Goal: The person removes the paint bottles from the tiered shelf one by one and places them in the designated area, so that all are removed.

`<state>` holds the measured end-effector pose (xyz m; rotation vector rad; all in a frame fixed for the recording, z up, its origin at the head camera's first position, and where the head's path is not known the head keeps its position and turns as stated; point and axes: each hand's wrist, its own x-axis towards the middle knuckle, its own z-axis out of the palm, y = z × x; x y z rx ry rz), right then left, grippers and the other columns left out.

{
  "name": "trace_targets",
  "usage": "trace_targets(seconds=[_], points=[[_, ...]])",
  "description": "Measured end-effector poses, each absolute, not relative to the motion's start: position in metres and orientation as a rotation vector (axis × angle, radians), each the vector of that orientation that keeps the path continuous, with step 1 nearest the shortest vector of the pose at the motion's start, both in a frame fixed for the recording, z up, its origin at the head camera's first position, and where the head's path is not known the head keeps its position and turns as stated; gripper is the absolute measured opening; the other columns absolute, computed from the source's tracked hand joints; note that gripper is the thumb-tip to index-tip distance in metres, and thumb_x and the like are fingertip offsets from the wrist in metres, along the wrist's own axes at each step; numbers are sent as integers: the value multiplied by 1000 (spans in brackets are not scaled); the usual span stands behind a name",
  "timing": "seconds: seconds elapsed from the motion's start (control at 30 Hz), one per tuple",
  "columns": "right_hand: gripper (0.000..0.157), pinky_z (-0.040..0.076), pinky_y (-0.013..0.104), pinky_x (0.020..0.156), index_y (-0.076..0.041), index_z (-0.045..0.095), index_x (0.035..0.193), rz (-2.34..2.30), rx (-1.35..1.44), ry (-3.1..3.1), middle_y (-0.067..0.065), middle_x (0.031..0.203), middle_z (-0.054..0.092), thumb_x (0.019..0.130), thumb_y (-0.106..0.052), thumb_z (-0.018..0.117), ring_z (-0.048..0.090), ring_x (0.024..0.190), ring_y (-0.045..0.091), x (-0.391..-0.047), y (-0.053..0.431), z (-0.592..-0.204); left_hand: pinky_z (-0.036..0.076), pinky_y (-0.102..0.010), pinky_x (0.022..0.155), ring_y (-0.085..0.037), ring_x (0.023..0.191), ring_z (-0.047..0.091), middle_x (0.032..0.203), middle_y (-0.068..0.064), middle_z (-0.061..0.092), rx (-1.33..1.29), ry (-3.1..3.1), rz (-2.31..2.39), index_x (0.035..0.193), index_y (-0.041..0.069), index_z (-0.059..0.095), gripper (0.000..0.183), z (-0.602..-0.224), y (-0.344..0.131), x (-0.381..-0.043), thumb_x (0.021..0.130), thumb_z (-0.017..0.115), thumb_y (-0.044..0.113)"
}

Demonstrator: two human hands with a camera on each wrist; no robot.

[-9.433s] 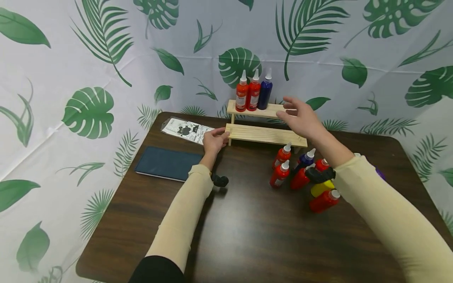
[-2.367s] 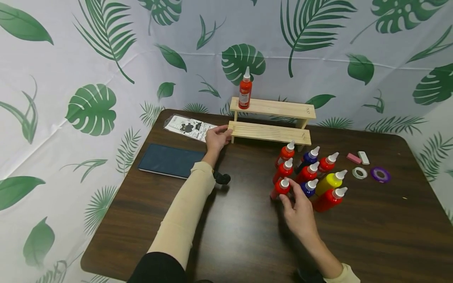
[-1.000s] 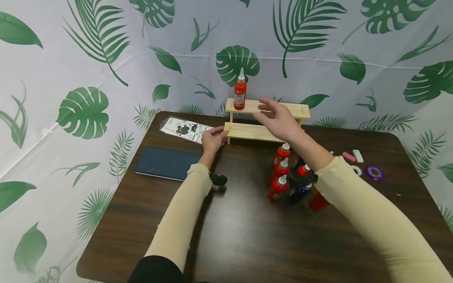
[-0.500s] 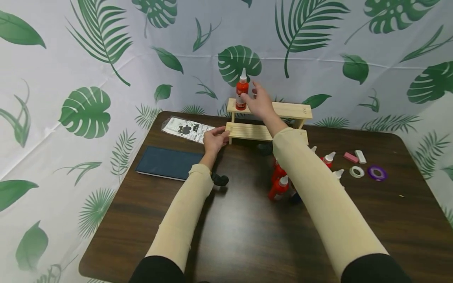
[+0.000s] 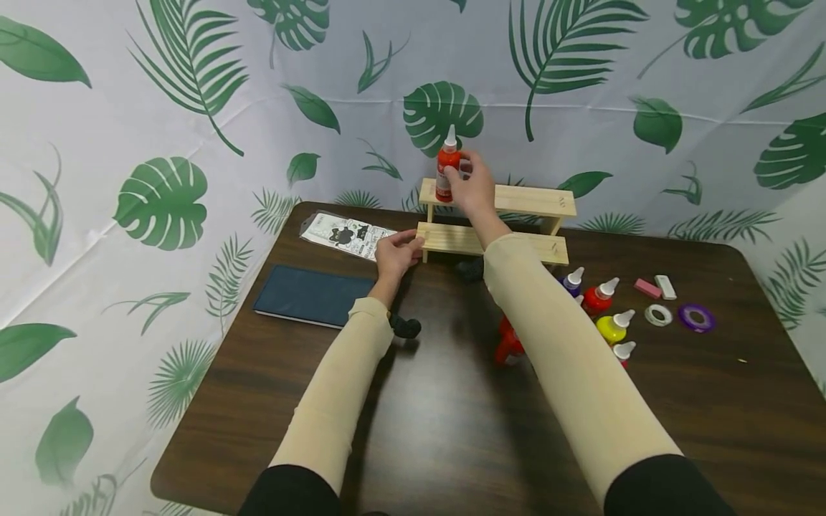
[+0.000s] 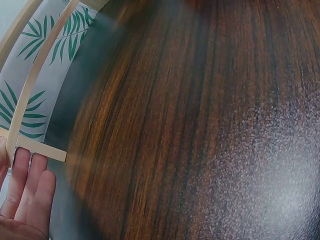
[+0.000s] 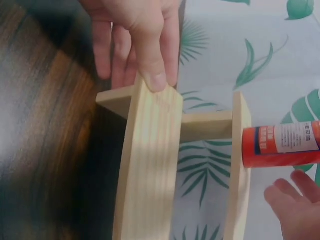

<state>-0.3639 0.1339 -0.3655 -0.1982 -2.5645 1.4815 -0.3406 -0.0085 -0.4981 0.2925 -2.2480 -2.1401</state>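
Observation:
A two-tier wooden rack (image 5: pixel 535 201) stands at the back of the table. My left hand (image 5: pixel 396 254) pinches the left end of its lower plank, the thumb (image 7: pixel 157 82) on top and the fingers below. On the upper tier's left end a red squeeze bottle (image 5: pixel 445 159) with a white pointed nozzle stands upright. My right hand (image 5: pixel 474 188) is at the bottle's right side, its thumb overlapping the bottle in the head view. The right wrist view shows its loosely bent fingertips (image 7: pixel 297 176) close beside the bottle, a narrow gap between.
Under the right forearm, several squeeze bottles are grouped, red (image 5: pixel 510 344), blue (image 5: pixel 571 282) and yellow (image 5: pixel 609 330), partly hidden. Right of them lie purple tape (image 5: pixel 684 317), white tape (image 5: pixel 649 314) and pink (image 5: pixel 647 288) and white (image 5: pixel 665 287) blocks. A dark notebook (image 5: pixel 312 295) and printed packet (image 5: pixel 335 231) lie left.
Three bottles stood on the upper tier at first; one red bottle stands there now. My right hand has moved from the bottle group up to that bottle. My left hand stays on the rack.

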Motion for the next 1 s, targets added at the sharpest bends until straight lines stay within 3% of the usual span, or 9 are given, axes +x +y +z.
trace_targets(seconds=[0.13, 0.37, 0.73, 1.0], points=[[44, 40, 36, 105, -15, 41, 140, 1509, -217, -2540, 9, 140, 47, 99, -29, 51, 47, 128, 24, -364, 135, -368, 58, -32, 60, -24, 73, 72, 85, -13, 73, 323, -2262, -2136, 105, 9, 74, 24, -498, -8, -340, 82, 77, 16], [63, 35, 39, 110, -24, 21, 153, 1536, -149, -2613, 9, 150, 37, 98, -29, 54, 40, 135, 25, -364, 135, -362, 59, -35, 63, -25, 73, 72, 86, -15, 72, 281, -2259, -2133, 107, 6, 73, 26, -497, -8, -340, 83, 75, 15], [48, 45, 39, 100, -19, 38, 143, 1512, -171, -2509, 11, 134, 51, 98, -23, 55, 54, 119, 24, -353, 134, -365, 58, -32, 59, -26, 73, 72, 85, -14, 73, 282, -2243, -2139, 105, 9, 74, 24, -501, -5, -342, 82, 76, 16], [46, 47, 41, 98, -19, 41, 141, 1654, -281, -2356, 12, 132, 52, 97, -21, 56, 56, 118, 26, -309, 131, -362, 58, -33, 60, -23, 70, 72, 87, -15, 73, 279, -2254, -2131, 105, 9, 74, 24, -501, -7, -343, 82, 76, 17]])
